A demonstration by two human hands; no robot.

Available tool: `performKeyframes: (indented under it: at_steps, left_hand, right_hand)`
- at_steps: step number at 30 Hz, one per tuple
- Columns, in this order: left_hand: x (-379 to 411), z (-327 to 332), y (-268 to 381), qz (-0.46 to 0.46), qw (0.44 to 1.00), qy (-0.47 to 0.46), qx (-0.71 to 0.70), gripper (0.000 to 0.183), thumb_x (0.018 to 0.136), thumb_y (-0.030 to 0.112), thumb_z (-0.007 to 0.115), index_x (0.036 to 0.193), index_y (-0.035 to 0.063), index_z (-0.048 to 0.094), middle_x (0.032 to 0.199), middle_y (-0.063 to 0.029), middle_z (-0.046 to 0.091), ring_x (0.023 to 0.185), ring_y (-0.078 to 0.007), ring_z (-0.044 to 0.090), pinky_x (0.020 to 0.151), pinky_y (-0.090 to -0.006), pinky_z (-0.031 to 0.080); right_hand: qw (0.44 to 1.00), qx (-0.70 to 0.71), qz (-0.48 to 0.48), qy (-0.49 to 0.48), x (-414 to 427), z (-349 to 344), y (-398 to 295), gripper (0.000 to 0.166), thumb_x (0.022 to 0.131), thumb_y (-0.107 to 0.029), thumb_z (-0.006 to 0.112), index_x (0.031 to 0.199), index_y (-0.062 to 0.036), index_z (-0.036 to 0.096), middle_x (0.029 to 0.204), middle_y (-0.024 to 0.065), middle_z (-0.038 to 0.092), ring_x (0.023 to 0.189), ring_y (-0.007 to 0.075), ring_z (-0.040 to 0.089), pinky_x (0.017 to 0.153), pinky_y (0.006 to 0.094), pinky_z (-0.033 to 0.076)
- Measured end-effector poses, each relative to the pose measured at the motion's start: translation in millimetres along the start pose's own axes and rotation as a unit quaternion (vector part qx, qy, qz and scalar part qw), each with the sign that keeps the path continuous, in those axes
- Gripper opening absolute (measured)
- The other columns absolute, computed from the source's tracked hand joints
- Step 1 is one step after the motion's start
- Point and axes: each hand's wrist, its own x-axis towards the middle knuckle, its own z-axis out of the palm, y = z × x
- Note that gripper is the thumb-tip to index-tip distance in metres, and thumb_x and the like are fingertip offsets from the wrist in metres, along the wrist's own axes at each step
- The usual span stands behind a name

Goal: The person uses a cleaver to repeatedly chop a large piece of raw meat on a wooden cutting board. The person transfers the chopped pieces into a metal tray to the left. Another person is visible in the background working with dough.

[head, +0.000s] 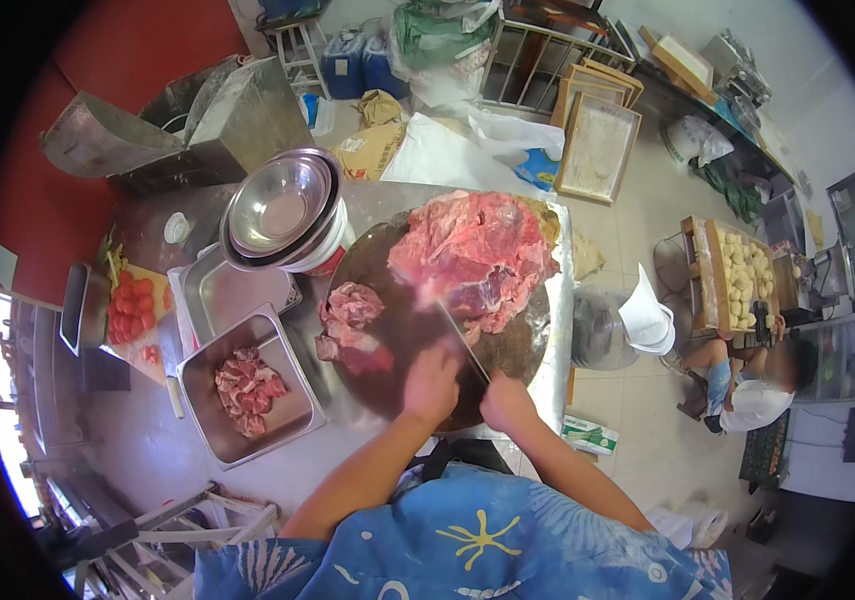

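My right hand (508, 403) is closed around the handle end of a knife (465, 343). The blade appears as a narrow strip, its far end beside a large slab of raw meat (476, 255) on a round chopping board (412, 322). My left hand (431, 381) is over the board's near part, left of the blade; motion blur hides its fingers and whether they grip anything. Smaller raw pieces (352, 330) lie on the board's left side. Cut meat chunks (249, 390) sit in a steel pan (296, 375) left of the board.
Nested metal bowls (285, 206) top a white bucket (330, 244) at the board's upper left. Another steel tray (225, 289) lies behind the pan. Farther left are red cut pieces (131, 304) on a cutting board (149, 360). At right, a person (754, 401) sits near a dough tray (746, 277).
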Motion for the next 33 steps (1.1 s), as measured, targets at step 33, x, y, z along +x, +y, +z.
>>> performKeyframes:
  at_steps: [33]
  left_hand:
    - [-29,-33,-19,-0.017,0.998,0.053,-0.024,0.055,0.075,0.012,0.08,0.126,0.0029,0.062,0.126,-0.0174,0.057,0.119,-0.0408,0.055,0.103,-0.0497,0.05]
  right_hand:
    - [0.995,0.062,0.06,-0.059,-79,5,-19,0.029,0.098,-0.02,0.06,0.117,0.0012,0.063,0.094,0.0338,0.073,0.091,0.0529,0.072,0.086,0.0612,0.056]
